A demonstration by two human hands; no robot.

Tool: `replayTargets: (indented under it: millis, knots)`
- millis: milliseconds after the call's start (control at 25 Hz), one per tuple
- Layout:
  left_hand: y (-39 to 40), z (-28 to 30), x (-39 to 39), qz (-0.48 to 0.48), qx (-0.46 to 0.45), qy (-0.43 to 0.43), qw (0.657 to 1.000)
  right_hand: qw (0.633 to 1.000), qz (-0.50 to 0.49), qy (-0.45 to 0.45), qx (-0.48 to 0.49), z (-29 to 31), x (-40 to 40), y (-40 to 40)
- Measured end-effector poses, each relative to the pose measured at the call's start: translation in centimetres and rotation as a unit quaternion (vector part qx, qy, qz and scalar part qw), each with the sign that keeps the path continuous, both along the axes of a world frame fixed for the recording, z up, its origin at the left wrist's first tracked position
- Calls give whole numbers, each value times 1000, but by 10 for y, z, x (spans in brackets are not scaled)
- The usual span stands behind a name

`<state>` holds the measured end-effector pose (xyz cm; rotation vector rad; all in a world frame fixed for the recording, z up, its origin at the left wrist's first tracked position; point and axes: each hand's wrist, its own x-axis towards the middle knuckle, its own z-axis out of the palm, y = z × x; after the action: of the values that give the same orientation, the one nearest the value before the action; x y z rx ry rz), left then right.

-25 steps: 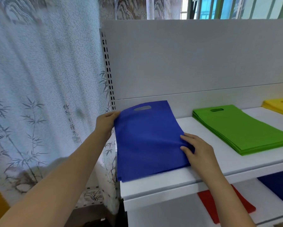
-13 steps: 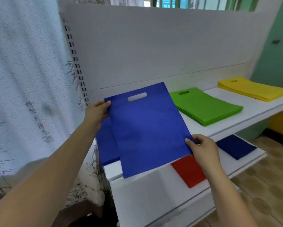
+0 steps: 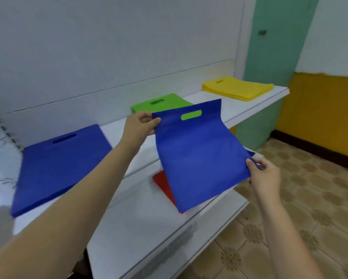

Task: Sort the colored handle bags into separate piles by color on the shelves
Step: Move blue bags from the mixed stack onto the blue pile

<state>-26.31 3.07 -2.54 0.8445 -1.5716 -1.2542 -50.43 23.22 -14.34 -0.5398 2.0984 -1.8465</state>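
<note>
I hold one blue handle bag [image 3: 199, 156] in the air in front of the shelves. My left hand [image 3: 138, 125] pinches its top left corner beside the handle slot. My right hand [image 3: 264, 174] pinches its lower right corner. A pile of blue bags [image 3: 58, 162] lies at the left of the upper shelf [image 3: 239, 109]. Behind the held bag sits a green pile [image 3: 155, 103], partly hidden. A yellow pile [image 3: 237, 89] lies at the shelf's right end. A red bag [image 3: 163, 182] shows on the lower shelf [image 3: 149, 228], partly covered.
A white back panel rises behind the shelves. A sliver of another blue bag [image 3: 251, 153] peeks out on the lower shelf past the held bag. To the right are a green and yellow wall and a tiled floor [image 3: 310, 198].
The blue bag has been lifted off the blue pile and carried to the right, away from the shelf. My view has swung right and down.
</note>
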Motion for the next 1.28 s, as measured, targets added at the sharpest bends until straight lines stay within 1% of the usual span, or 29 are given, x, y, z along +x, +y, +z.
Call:
replayTargets:
  millis: [120,240,320,440,520,640,720,760,800,840,880,920,960,1000,1080,1200,1280]
  knots:
    - [21,-26,-95,-29,-16,-54,998,1000,-12,4,6,-16,-76,17]
    - [32,-70,-183,-26,-59,-153,986,999,-7,16,47,-40,-148,31]
    - [33,-100,-229,-36,-91,-239,966,997,-2,22,77,-60,-189,36]
    - [24,-142,-276,-36,-115,-348,930,993,6,2,120,-87,-244,31]
    - [1,-166,-297,-2,-96,-404,910,989,29,-20,144,-106,-279,14]
    - [-56,-203,-325,36,-55,-455,888,980,62,-50,185,-130,-328,-27]
    - [-93,-229,-347,45,-33,-456,888,973,67,-57,213,-148,-361,-58]
    - [-112,-241,-360,58,-1,-436,898,969,63,-54,232,-158,-378,-74]
    - [-132,-254,-376,75,64,-400,911,963,56,-46,260,-170,-395,-92]
    - [-147,-263,-391,96,146,-345,922,955,56,-37,287,-179,-410,-108]
    - [-161,-273,-405,115,223,-282,926,950,63,-35,304,-186,-424,-125]
    - [-173,-282,-420,131,276,-226,925,948,69,-37,308,-191,-438,-141]
    - [-187,-294,-437,149,311,-195,918,948,79,-41,306,-199,-454,-160]
    - [-199,-306,-449,160,333,-186,910,947,92,-50,302,-207,-467,-179]
    - [-220,-334,-466,181,354,-201,895,948,108,-85,285,-228,-492,-215]
    - [-263,-386,-483,240,349,-224,877,949,133,-56,281,-276,-527,-262]
    - [-288,-413,-491,243,354,-230,873,947,157,-42,276,-306,-543,-286]
